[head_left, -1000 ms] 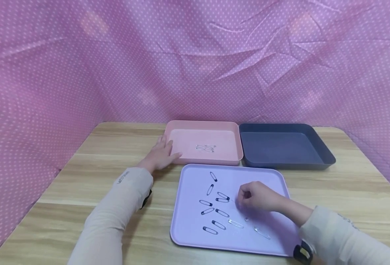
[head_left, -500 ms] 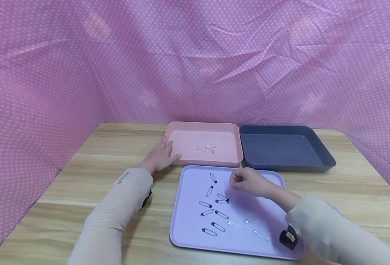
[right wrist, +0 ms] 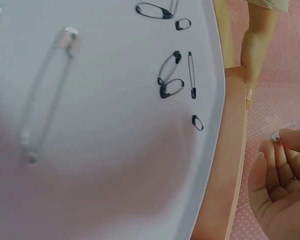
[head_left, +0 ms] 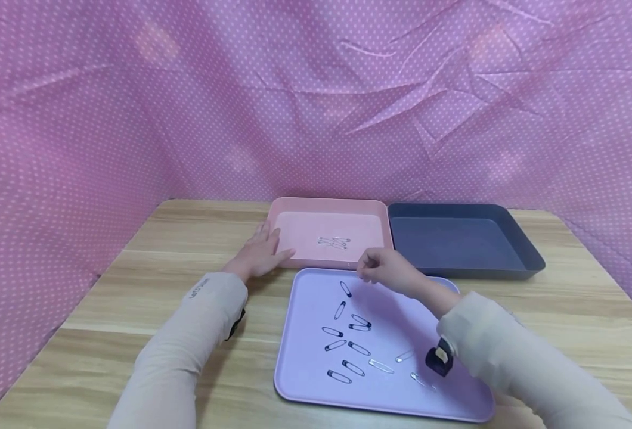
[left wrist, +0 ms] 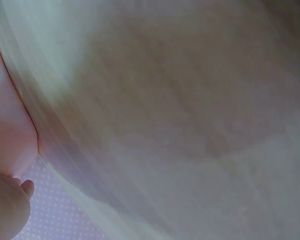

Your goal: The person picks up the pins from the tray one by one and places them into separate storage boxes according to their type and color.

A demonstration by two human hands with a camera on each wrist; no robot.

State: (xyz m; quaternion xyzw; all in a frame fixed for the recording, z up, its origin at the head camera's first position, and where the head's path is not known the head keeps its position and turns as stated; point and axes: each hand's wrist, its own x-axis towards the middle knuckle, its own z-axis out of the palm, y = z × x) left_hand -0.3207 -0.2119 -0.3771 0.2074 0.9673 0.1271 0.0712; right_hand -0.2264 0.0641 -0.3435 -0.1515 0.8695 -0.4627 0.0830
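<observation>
My right hand (head_left: 372, 269) hovers over the near rim of the pink tray (head_left: 294, 211), fingers curled, pinching a small silver safety pin (right wrist: 282, 131). The lilac tray (head_left: 310, 393) in front of me carries several black safety pins (head_left: 348, 328) and a few silver safety pins (head_left: 381, 365). A cluster of silver pins (head_left: 334, 241) lies in the pink tray. My left hand (head_left: 262, 250) rests flat with straight fingers on the table against the pink tray's left front corner. The left wrist view is blurred, showing only table wood and a fingertip (left wrist: 10, 210).
A dark grey tray (head_left: 525, 247) stands right of the pink one, with nothing visible inside. A wooden table (head_left: 133, 310) holds all three trays. Pink dotted cloth (head_left: 80, 119) walls the table on the back and sides.
My right hand lifted off the lilac tray with a silver pin and moved forward and left to the pink tray's near edge. The left hand stayed put.
</observation>
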